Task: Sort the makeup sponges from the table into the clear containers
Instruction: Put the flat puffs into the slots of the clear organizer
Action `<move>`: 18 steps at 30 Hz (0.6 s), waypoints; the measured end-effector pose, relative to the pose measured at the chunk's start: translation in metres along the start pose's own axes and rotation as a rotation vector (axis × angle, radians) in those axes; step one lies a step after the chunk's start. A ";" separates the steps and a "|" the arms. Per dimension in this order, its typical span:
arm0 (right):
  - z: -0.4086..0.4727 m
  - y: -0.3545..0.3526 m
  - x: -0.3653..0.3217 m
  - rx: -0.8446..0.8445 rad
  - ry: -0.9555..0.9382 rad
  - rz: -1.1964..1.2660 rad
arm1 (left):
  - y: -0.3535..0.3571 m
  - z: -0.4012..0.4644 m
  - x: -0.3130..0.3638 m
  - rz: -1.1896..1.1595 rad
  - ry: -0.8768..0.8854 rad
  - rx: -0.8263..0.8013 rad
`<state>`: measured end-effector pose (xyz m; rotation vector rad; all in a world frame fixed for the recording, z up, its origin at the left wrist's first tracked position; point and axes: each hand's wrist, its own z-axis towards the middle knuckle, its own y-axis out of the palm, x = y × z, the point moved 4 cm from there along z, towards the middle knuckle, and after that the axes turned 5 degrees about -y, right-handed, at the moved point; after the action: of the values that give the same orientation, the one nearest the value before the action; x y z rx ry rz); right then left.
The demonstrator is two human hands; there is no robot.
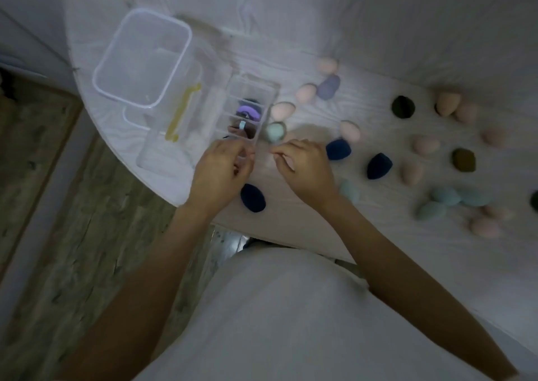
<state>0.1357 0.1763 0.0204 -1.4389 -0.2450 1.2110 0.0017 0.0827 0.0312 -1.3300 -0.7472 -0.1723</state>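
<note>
We curl our left hand fingers on the divided clear container near end | right hand beside it, fingertips pinched, contents unclear | sponges scattered right of container

There is a single view, from a camera on the person's head, looking steeply down and forward. It sits close above the counter, whose near edge runs across the middle of the frame. The person's own torso fills the bottom, both forearms reaching up from it towards the counter. Left of the counter the floor shows. The wide lens bends the counter's edge, and the picture is dim and blurred.
</note>
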 end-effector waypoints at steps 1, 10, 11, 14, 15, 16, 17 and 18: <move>-0.011 -0.014 0.010 0.022 0.051 0.010 | 0.006 0.007 0.017 -0.142 0.009 -0.048; -0.175 -0.138 0.131 0.212 0.606 -0.086 | 0.134 0.059 0.187 -0.359 0.333 -0.510; -0.193 -0.149 0.146 0.239 0.657 -0.091 | 0.153 0.061 0.203 -0.342 0.352 -0.573; -0.237 -0.178 0.191 0.274 0.767 -0.103 | 0.206 0.069 0.246 -0.270 0.410 -0.680; -0.249 -0.190 0.209 0.285 0.792 -0.114 | 0.223 0.075 0.263 -0.253 0.435 -0.680; -0.258 -0.199 0.226 0.285 0.809 -0.135 | 0.237 0.083 0.275 -0.231 0.448 -0.667; -0.265 -0.206 0.244 0.278 0.819 -0.161 | 0.250 0.091 0.286 -0.196 0.452 -0.651; -0.270 -0.211 0.261 0.263 0.832 -0.185 | 0.263 0.098 0.296 -0.143 0.453 -0.640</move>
<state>0.5566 0.2656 0.0014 -1.5219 0.3366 0.4050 0.3240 0.3293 -0.0064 -1.7508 -0.4037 -0.8542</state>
